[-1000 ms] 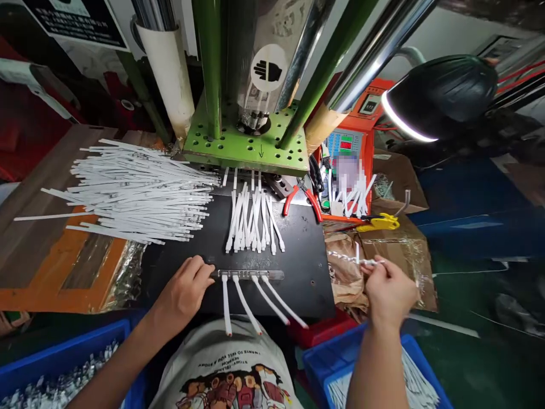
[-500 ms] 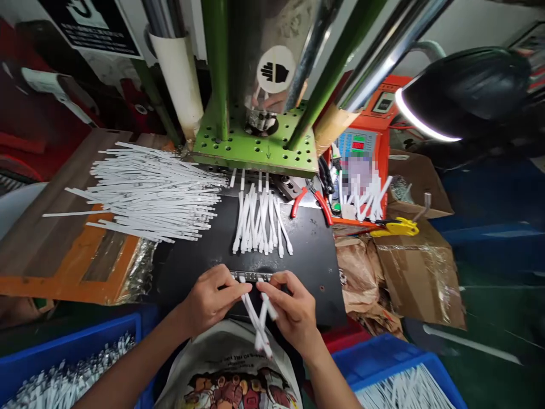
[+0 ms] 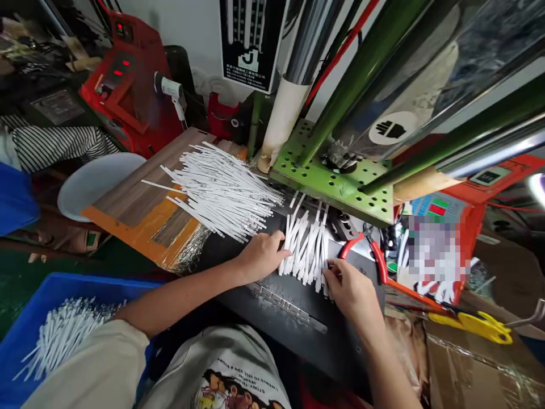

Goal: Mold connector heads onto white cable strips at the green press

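My left hand (image 3: 264, 255) is at the left side of a row of short white cables (image 3: 304, 250) with thicker ends, its thumb and forefinger closed on the outermost cable. At the right side of the same row, my right hand (image 3: 349, 287) has curled fingers pinching a cable near its lower end. The row lies on the black work surface (image 3: 238, 309), below the green perforated press plate (image 3: 336, 179). Nearer to me is a slotted metal strip fixture (image 3: 289, 307), with no cable seen in it and neither hand on it.
A large pile of white cables (image 3: 225, 190) lies on the wooden board (image 3: 140, 187) at left. Red-handled pliers (image 3: 377, 258) lie right of the row. A blue bin (image 3: 46, 289) of cables stands lower left; a yellow-handled tool (image 3: 477, 326) rests at right above a cardboard box (image 3: 481, 363).
Both hands have moved away from the slotted strip, where they held white cables, up to either side of the cable row. The view has turned to the left.
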A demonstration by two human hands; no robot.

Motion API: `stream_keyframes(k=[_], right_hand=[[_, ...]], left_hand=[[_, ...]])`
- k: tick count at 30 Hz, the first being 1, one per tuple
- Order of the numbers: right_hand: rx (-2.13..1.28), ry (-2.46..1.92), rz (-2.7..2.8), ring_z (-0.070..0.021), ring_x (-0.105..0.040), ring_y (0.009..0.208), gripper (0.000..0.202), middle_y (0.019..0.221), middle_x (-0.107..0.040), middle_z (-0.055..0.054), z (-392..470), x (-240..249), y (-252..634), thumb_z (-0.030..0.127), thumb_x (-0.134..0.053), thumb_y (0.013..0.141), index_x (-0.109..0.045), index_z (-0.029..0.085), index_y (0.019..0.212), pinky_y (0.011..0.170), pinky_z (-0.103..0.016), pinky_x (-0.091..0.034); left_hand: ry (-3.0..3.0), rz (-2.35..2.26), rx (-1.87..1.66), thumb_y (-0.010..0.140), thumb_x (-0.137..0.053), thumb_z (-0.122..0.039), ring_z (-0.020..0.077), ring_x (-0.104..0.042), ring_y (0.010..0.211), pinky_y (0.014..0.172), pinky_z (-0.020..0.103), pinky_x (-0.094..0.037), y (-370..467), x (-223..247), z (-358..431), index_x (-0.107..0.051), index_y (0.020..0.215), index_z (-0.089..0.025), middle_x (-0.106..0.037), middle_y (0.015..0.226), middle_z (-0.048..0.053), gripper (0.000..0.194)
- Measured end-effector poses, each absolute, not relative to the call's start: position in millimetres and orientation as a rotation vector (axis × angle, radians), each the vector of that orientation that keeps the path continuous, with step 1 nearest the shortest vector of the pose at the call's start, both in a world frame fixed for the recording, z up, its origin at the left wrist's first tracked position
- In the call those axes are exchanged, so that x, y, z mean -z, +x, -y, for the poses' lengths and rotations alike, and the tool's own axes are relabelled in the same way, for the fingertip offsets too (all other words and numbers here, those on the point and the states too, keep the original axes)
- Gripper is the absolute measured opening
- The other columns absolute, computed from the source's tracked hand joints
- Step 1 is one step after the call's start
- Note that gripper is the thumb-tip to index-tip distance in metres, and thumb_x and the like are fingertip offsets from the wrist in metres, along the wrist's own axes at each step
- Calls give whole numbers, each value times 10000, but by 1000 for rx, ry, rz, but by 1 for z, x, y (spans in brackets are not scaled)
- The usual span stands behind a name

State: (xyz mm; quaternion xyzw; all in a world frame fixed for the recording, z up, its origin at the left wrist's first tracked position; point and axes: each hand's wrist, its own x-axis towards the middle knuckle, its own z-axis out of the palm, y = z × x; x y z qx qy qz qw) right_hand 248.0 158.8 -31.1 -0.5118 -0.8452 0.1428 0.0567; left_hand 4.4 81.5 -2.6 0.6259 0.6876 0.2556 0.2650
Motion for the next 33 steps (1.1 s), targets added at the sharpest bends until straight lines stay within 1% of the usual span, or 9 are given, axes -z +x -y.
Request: stream_keyframes(k=[3, 6, 11, 13, 16, 20, 23, 28, 33], right_hand=[[-215, -1468, 2627, -217, -636, 746, 284, 878, -673, -90, -151, 32, 234, 275, -463, 916, -647, 133, 1079, 613, -283, -394], [-39, -1440, 2650, -204, -616, 706, 274, 921, -656, -95, -147, 17, 209, 259, -485, 942, -646, 138, 1128, 572, -279, -357], [-293, -1057, 2876, -198, -629, 894, 195, 964, -653, -88, -159, -6, 121, 183, -481, 969, -664, 162, 1034, 732, -259, -412], [-337, -1000, 2947, -209, -629, 948, 190, 1007, -656, -103, -165, -9, 86, 155, -478, 962, -649, 149, 1043, 770, -262, -417], [-343, -1017, 3011, -224, -644, 906, 216, 992, -661, -123, -167, -13, 61, 90, -504, 907, -629, 123, 1081, 739, -272, -422], [-318, -1030, 3088, -245, -643, 890, 192, 927, -649, -142, -158, -16, 83, 22, -530, 840, -655, 114, 953, 731, -283, -421], [-259, -1101, 3066, -245, -636, 875, 189, 949, -632, -138, -156, -13, 106, 53, -481, 895, -653, 123, 932, 713, -296, -420], [-348, -1089, 2969, -230, -625, 953, 209, 1021, -642, -116, -163, 0, 85, 238, -478, 979, -669, 155, 968, 763, -289, -430], [-403, -1115, 2949, -243, -622, 917, 224, 1008, -656, -152, -156, -10, 61, 101, -533, 886, -633, 82, 1085, 745, -304, -422]], left_hand=[[1867, -1925, -592, 916, -597, -175, 187, -600, 783, 666, 286, -429, -18, 4, -53, -620, 949, -154, -642, 864, 51, 46], [2191, -2116, -385, 933, -533, -126, 225, -568, 900, 769, 344, -429, -55, 7, -28, -608, 879, -173, -622, 932, 63, 104], [2589, -2029, -242, 960, -481, -147, 234, -564, 871, 753, 373, -408, -94, 19, -28, -584, 854, -172, -627, 901, 68, 151], [2617, -1969, -367, 971, -455, -141, 221, -583, 859, 765, 373, -413, -94, 19, -34, -570, 865, -169, -638, 884, 61, 158], [2523, -1816, -800, 985, -434, -142, 171, -610, 807, 780, 332, -450, -86, 7, -41, -553, 886, -182, -650, 829, 25, 159], [2215, -1695, -1288, 971, -468, -149, 137, -636, 803, 729, 266, -499, -79, -20, -40, -615, 949, -198, -671, 855, 24, 156], [1803, -1662, -1474, 972, -488, -176, 112, -645, 739, 705, 248, -523, -76, -33, -38, -661, 1033, -201, -683, 876, 24, 185], [1381, -1549, -1569, 887, -662, -230, 138, -702, 791, 728, 255, -580, -68, -29, -35, -678, 1141, -212, -727, 923, 35, 254], [1834, -1643, -1425, 847, -709, -162, 129, -685, 806, 706, 225, -560, -57, -19, -22, -757, 949, -248, -719, 910, 21, 142]])
